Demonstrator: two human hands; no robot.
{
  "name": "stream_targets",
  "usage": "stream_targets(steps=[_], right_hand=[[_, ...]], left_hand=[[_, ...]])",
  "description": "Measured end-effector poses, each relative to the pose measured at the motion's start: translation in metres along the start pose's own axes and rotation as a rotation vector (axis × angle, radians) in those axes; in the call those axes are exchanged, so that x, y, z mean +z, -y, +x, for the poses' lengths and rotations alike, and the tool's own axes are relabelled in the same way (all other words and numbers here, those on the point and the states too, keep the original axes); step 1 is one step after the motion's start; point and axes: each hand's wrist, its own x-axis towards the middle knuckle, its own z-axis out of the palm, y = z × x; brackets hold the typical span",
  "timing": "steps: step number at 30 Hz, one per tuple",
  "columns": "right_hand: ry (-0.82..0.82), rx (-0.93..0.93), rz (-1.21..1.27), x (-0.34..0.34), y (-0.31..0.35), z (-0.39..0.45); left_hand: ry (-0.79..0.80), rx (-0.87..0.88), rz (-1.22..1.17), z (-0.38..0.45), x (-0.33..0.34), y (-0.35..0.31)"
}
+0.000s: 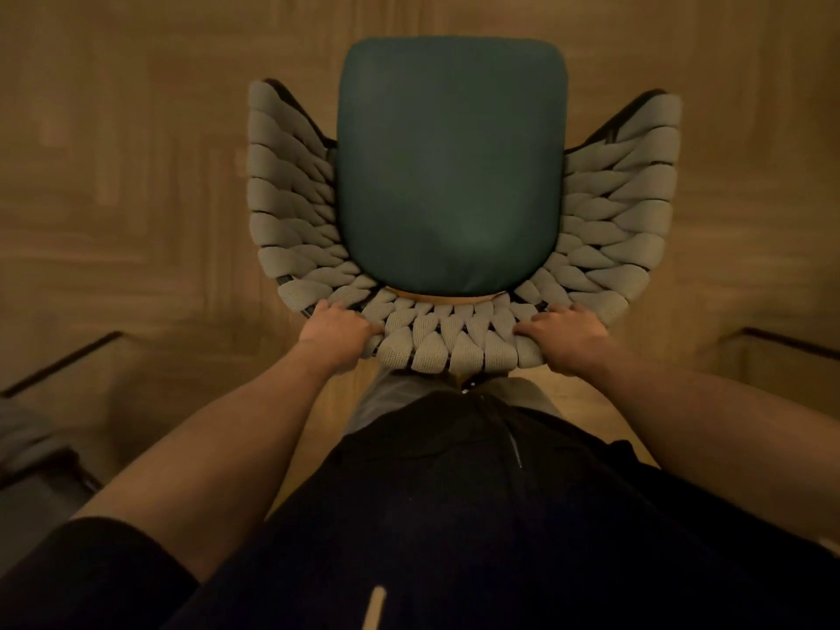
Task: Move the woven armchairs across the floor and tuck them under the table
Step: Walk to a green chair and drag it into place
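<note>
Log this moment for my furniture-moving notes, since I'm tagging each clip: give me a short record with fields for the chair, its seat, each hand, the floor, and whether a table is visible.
chair: woven armchair, seen from above, its back toward the person
seat: green cushion, nothing on it
left hand: left hand holds the woven back rim, left of centre
right hand: right hand holds the same rim, right of centre
grip: fingers curled over the top edge on both sides
floor: wooden floor, blurred
table: none in view
</note>
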Motion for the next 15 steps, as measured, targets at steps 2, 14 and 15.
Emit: stream_targets(steps=[2, 14, 15], right_hand=[[-0.001, -0.035, -0.063, -0.010, -0.010, 0.007], [0.036, -0.249, -0.463, -0.090, -0.039, 0.053], [0.037, -0.268, -0.496, -0.095, -0.040, 0.056]], left_hand=[[-0.003, -0.040, -0.071, -0.004, 0.004, -0.008], [0.012, -0.309, -0.421, -0.024, 0.014, -0.056], [0.014, -0.332, -0.451, -0.026, 0.015, -0.062]])
